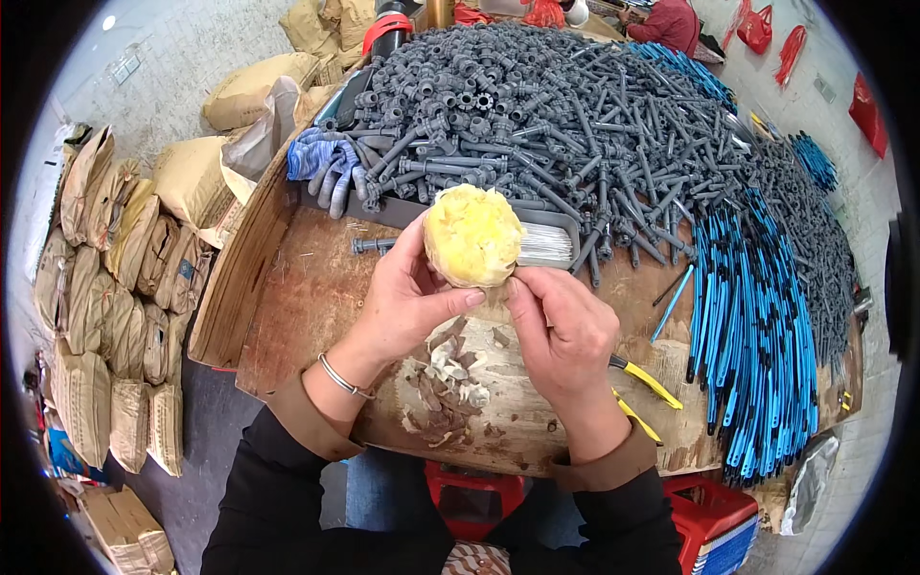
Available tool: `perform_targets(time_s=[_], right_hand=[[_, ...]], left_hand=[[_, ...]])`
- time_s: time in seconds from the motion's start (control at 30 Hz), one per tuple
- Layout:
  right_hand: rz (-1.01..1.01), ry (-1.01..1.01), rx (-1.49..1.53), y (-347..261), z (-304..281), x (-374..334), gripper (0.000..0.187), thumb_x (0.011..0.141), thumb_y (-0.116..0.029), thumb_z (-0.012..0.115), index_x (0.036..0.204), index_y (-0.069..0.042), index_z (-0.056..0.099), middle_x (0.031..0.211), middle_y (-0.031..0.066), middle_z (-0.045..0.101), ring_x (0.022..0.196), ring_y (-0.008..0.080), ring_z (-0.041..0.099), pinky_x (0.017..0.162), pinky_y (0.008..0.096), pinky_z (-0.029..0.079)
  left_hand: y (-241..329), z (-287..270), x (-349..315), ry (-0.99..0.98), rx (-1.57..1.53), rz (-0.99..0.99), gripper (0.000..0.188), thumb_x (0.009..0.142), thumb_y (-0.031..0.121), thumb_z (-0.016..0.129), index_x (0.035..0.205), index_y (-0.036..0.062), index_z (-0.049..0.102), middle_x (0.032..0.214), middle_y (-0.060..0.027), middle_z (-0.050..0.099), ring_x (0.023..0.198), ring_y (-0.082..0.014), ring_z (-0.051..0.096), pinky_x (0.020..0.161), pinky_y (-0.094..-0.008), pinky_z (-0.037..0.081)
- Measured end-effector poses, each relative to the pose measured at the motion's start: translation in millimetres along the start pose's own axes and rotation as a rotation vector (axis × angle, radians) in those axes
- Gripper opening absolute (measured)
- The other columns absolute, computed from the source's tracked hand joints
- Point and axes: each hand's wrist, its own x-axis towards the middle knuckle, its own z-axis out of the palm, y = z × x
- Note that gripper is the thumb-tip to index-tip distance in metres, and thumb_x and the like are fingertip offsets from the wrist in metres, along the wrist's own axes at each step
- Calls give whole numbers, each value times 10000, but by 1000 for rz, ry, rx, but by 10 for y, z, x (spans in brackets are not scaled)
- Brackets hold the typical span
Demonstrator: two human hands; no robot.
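A round, pale-yellow thing with a rough, flaky surface, like a peeled fruit (pixel 472 235), is held up over the table. My left hand (pixel 407 302) grips it from the left and below, thumb along its lower edge. At its lower right rim, my right hand (pixel 561 326) closes thumb and forefinger in a pinch; anything between those tips is too small to make out. Below the hands, brownish and white peelings (pixel 446 379) lie scattered on the worn wooden table (pixel 316 278). Yellow-handled pliers (pixel 647 383) lie partly behind my right wrist.
Grey plastic fittings (pixel 537 105) form a large heap at the back. Beside them sit a tray of thin metal rods (pixel 546 244) and a blue-grey glove (pixel 326 163). Blue-and-black strips (pixel 752 335) are piled on the right. Brown sacks (pixel 105 316) stack on the left; a red stool (pixel 709 517) stands below.
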Motion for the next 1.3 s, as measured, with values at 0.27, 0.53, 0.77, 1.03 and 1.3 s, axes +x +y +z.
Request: perform_targets(time_s=[0.27,0.53,0.77,1.03,1.3], right_hand=[[8,4,-74,-1,13,-14,104,718,57,637,804,14,596,720,110,624,564,197,606,506,274,480],[188,10,20,-54,-16,-29,74,717,46,636,766,17,589,701,68,621,549,124,579,521,232,464],[385,6,170,-69,11,-30,73,808,0,619,861,47,636,721,39,638,593,57,563,530,211,453],[449,-26,292,-37,34,-47,101,833,-10,607,899,54,649,727,20,632,607,38,550,553,177,443],[533,14,257,-29,28,-91,87,775,-23,644,848,23,636,681,57,631,562,86,581,505,229,458]], left_hand=[[1,-32,-5,-34,77,-14,755,716,-63,706,1351,-11,301,1265,-85,480,1160,-164,488,1005,-319,398],[3,40,-14,-41,-140,-194,686,727,-29,714,1313,-13,358,1214,-85,522,1115,-161,520,966,-316,430],[-15,19,-7,-3,-216,-228,681,732,-24,712,1313,-10,359,1213,-88,525,1109,-166,525,950,-316,444],[-25,11,1,18,20,-4,742,741,-30,701,1361,-4,294,1257,-89,489,1139,-167,507,962,-321,439],[-19,55,-27,-22,-29,-66,713,739,-10,710,1339,-1,325,1239,-90,506,1128,-171,518,951,-320,447]])
